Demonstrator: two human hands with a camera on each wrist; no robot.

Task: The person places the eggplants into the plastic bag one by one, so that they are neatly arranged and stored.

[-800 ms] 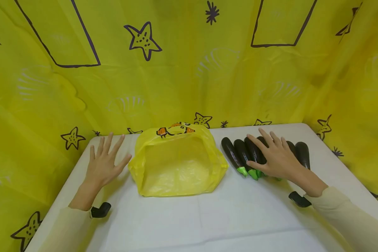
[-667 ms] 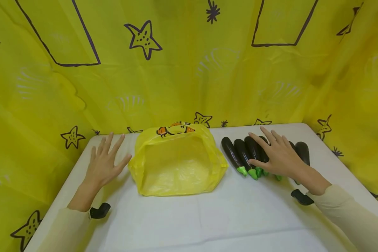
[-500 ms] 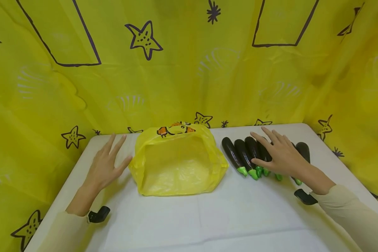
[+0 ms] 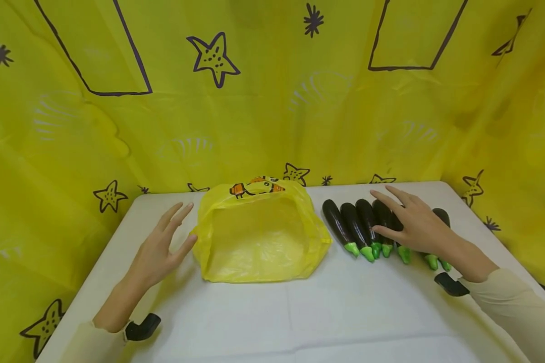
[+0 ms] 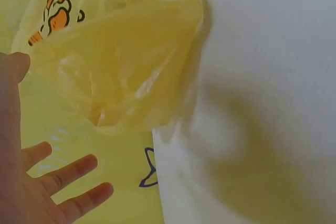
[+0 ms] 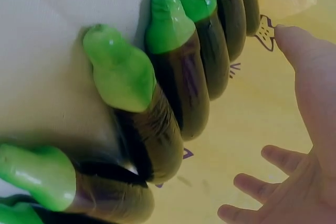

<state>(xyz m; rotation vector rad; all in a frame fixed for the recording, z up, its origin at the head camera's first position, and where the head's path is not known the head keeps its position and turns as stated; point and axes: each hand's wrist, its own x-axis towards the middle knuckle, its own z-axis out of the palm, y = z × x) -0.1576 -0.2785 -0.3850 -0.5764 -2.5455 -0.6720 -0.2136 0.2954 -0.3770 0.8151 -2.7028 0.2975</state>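
Observation:
A yellow plastic bag [image 4: 259, 247] with a duck-like print lies on the table, its mouth facing me. Just left of it, my left hand [image 4: 156, 254] hovers with fingers spread, holding nothing; the left wrist view shows the bag [image 5: 121, 72] beyond the thumb. Several dark eggplants [image 4: 338, 224] with green stems lie in a row to the bag's right. Over the right part of that row is my right hand [image 4: 420, 224], fingers extended and hiding some eggplants. In the right wrist view, the hand [image 6: 315, 129] is apart from the eggplants [image 6: 181, 82].
A white-covered table [image 4: 254, 317] carries everything, with a crease across its near part. A yellow curtain [image 4: 263, 116] printed with stars and shells hangs along the back and sides. Dark devices are strapped at the left wrist [image 4: 143, 326] and right wrist [image 4: 451, 285].
My right hand has drifted to the right, uncovering more eggplants. My left hand has turned sideways and come slightly nearer. The bag and eggplants stay in place; the head view has shifted a little.

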